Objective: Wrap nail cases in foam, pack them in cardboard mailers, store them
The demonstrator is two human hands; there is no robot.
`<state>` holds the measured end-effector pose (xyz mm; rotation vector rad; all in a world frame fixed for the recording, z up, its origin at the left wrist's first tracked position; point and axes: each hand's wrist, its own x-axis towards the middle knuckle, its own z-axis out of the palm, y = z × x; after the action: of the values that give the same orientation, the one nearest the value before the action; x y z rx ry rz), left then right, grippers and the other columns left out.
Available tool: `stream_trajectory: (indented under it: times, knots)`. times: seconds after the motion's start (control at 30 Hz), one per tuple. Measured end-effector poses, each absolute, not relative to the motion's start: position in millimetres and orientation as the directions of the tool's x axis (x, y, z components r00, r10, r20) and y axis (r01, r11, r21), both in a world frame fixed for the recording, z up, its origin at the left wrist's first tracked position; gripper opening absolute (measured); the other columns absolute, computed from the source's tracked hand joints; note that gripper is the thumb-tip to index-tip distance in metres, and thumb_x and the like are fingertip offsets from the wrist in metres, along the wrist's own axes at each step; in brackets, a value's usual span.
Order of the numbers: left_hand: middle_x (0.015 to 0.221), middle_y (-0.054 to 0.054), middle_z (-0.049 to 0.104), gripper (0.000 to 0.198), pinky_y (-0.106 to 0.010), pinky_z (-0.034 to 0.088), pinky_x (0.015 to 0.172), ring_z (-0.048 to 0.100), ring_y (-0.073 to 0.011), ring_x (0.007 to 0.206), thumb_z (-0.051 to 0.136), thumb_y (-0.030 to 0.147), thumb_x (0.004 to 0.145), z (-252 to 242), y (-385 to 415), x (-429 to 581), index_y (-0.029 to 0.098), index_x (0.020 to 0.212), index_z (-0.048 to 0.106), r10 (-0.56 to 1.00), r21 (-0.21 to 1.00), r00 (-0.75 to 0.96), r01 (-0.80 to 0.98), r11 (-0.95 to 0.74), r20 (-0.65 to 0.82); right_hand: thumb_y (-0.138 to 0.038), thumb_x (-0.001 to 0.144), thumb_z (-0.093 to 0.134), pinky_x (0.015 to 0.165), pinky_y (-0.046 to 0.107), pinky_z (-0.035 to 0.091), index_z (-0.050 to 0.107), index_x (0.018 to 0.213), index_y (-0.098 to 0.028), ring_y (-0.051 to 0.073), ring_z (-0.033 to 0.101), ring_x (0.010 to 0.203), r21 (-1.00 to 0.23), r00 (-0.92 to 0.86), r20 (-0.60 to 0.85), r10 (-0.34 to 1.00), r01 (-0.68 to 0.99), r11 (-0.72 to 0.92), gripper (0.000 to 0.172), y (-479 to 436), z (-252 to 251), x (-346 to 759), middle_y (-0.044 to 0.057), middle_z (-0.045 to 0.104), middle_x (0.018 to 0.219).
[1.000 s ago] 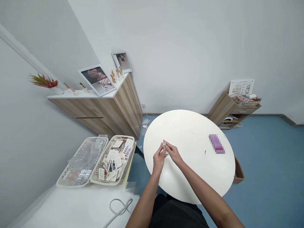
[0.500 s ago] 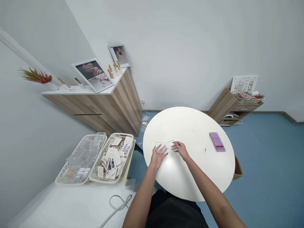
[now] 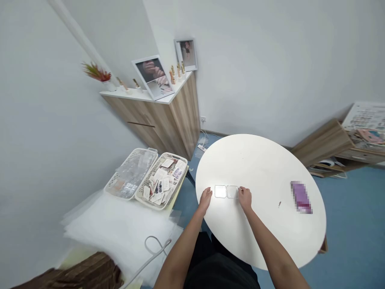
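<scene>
Foremost, two square clear plastic trays point(image 3: 220, 191) lay flat and edge to edge on a round white table point(image 3: 270, 168), near its front edge; whether they were joined by a hinge could not be told. Left hand point(image 3: 205, 200): half curled, palm down, fingertips just beside the left tray, nothing held. Right hand point(image 3: 245, 199): loosely bent, fingertips against the outer edge of the right tray; whether it had hold of that edge could not be told. The trays sat between the hands, seemingly placed so that both could reach them on a bare stretch of tabletop. Farther across the table lay a purple object point(image 3: 300, 197), too blurred to identify. To the left, within arm's reach, stood two white slotted baskets: one point(image 3: 120, 168) held clear plastic pieces, the other point(image 3: 177, 159) printed cards, apparently kept apart by type. Beside them lay white plastic sheets point(image 3: 120, 228) and a grey cable point(image 3: 156, 249). Behind stood a wooden cabinet point(image 3: 180, 120) bearing framed hand photos point(image 3: 152, 76); to the right, a low wooden shelf point(image 3: 321, 144) held papers
</scene>
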<state>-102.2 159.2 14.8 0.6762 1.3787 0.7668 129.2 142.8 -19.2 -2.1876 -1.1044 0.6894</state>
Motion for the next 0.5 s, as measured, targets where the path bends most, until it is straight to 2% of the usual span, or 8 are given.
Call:
stream_trajectory:
  times: [0.07,0.13,0.2,0.27,0.33,0.4,0.5]
  knots:
    - [0.136,-0.01,0.053,0.033,-0.04,0.03,0.113,0.045,-0.0253,0.131,0.06,0.034,0.085,29,151,-120,0.023,0.115,0.063,0.895,0.895,-0.019,-0.005,0.446,-0.446,-0.039,0.085,0.041,0.088,0.044,0.042,0.068,0.102,-0.013,0.032,0.055,0.102,-0.659,0.5,-0.048,0.865,0.634,-0.404,0.041,152,-17,120,0.019,0.063,0.104]
    - [0.137,-0.009,0.052,0.033,-0.042,0.027,0.115,0.042,-0.0261,0.133,0.054,0.034,0.088,44,141,-146,0.025,0.118,0.063,0.982,0.958,-0.084,0.217,0.185,-0.17,-0.04,0.087,0.04,0.09,0.046,0.04,0.066,0.109,-0.012,0.034,0.051,0.105,-0.655,0.415,0.021,0.91,0.693,-0.301,0.044,166,-8,100,0.019,0.06,0.109]
    - [0.143,-0.009,0.047,0.038,-0.046,0.02,0.118,0.036,-0.0276,0.137,0.048,0.033,0.091,58,131,-175,0.026,0.127,0.058,0.986,0.891,-0.159,0.452,0.032,0.045,-0.041,0.089,0.04,0.091,0.045,0.039,0.064,0.113,-0.014,0.032,0.048,0.106,-0.672,0.296,0.058,0.953,0.718,-0.182,0.044,184,6,71,0.016,0.059,0.111]
    - [0.151,-0.01,0.038,0.045,-0.052,0.01,0.119,0.026,-0.0294,0.143,0.043,0.031,0.093,66,121,-206,0.024,0.137,0.05,0.963,0.765,-0.221,0.644,0.026,0.154,-0.042,0.09,0.041,0.093,0.045,0.038,0.063,0.116,-0.017,0.031,0.047,0.106,-0.693,0.162,0.104,0.981,0.72,-0.046,0.042,201,24,33,0.013,0.058,0.111]
    - [0.158,-0.011,0.025,0.051,-0.057,0.001,0.118,0.015,-0.0318,0.147,0.041,0.031,0.094,66,112,-235,0.02,0.144,0.042,0.944,0.632,-0.266,0.771,0.085,0.197,-0.041,0.091,0.043,0.093,0.044,0.038,0.061,0.118,-0.019,0.029,0.048,0.105,-0.707,0.018,0.151,0.988,0.701,0.095,0.04,213,41,-9,0.012,0.058,0.111]
    - [0.16,-0.014,0.017,0.057,-0.06,-0.002,0.116,0.008,-0.0335,0.148,0.041,0.033,0.094,59,103,-258,0.017,0.148,0.033,0.93,0.528,-0.303,0.835,0.154,0.208,-0.038,0.091,0.046,0.093,0.043,0.039,0.061,0.119,-0.019,0.028,0.049,0.106,-0.71,-0.142,0.187,0.972,0.664,0.234,0.037,218,56,-50,0.012,0.059,0.111]
    - [0.16,-0.018,0.014,0.065,-0.062,-0.001,0.115,0.006,-0.0337,0.148,0.041,0.039,0.095,44,91,-282,0.014,0.152,0.023,0.922,0.448,-0.334,0.867,0.219,0.195,-0.034,0.09,0.051,0.093,0.042,0.04,0.062,0.121,-0.02,0.027,0.051,0.107,-0.677,-0.422,0.187,0.887,0.599,0.428,0.036,214,68,-104,0.012,0.061,0.116]
